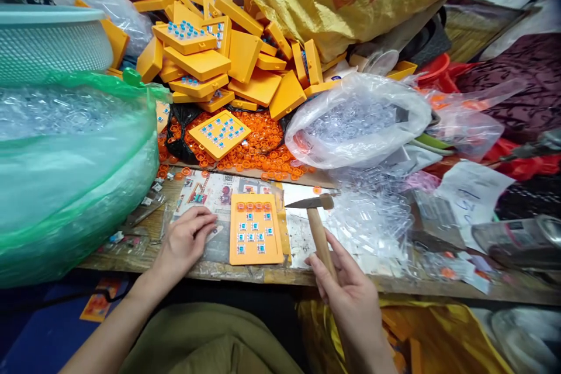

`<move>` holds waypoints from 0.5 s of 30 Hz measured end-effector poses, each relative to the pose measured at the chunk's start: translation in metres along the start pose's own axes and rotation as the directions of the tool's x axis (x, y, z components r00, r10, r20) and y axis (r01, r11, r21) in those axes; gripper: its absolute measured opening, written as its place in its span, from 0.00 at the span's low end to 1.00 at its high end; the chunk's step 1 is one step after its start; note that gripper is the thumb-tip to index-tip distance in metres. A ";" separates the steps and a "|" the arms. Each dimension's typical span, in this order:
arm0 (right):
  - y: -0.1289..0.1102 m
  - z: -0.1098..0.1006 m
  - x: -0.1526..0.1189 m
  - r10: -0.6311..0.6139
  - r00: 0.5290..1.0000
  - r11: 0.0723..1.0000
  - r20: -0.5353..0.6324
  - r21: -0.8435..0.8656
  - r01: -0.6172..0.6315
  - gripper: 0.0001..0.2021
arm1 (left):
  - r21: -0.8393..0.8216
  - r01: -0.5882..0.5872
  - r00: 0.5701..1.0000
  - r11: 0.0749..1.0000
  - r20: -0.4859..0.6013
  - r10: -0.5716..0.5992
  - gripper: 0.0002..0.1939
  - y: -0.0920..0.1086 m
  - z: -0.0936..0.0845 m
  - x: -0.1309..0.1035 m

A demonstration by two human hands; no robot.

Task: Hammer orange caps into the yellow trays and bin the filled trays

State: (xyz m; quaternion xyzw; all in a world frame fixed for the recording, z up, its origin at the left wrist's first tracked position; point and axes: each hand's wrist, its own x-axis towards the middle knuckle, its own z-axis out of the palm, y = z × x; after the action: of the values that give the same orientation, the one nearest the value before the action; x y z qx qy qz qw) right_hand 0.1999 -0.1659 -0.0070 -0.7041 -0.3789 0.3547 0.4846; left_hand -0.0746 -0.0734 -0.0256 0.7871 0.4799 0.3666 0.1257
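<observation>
A hammer (321,239) with a wooden handle is gripped in my right hand (350,286). Its metal head points left, over the right side of the yellow panel (235,239). That panel lies flat on the bench in front of me. Along its top edge sits a row of orange rings (254,207), and below them are several small white-and-blue switches (255,226). Just left of the panel, my left hand (188,239) is closed, thumb and fingers pinched together. What it holds, if anything, is too small to make out.
Behind the panel lie loose orange rings (263,158), another yellow panel (219,134) and a heap of yellow panels (197,61). A green bag (87,187) of clear parts stands left. To the right are a white bag (302,146) and clear plastic pieces (372,216).
</observation>
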 end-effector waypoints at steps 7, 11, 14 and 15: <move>-0.001 0.008 -0.007 -0.193 0.978 0.957 0.080 -0.205 0.205 0.22 | -0.062 -0.032 0.999 0.998 -0.033 0.030 0.11 0.021 0.010 0.003; -0.002 0.008 -0.008 -0.335 0.939 0.882 0.081 -0.323 0.342 0.21 | -0.178 -0.104 0.994 0.979 -0.008 0.105 0.22 0.057 0.036 0.032; -0.005 0.007 -0.010 -0.447 0.888 0.808 0.109 -0.375 0.453 0.19 | -0.142 -0.118 0.991 0.983 0.042 0.125 0.25 0.067 0.056 0.045; -0.005 0.007 -0.010 -0.477 0.869 0.779 0.133 -0.393 0.488 0.19 | -0.131 -0.113 0.992 0.985 0.047 0.120 0.26 0.068 0.061 0.046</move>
State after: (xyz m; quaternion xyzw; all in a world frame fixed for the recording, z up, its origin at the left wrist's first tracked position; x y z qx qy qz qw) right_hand 0.1880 -0.1705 -0.0028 -0.6653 -0.6189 0.1393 0.3937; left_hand 0.0254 -0.0595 -0.0101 0.8137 0.4050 0.3819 0.1675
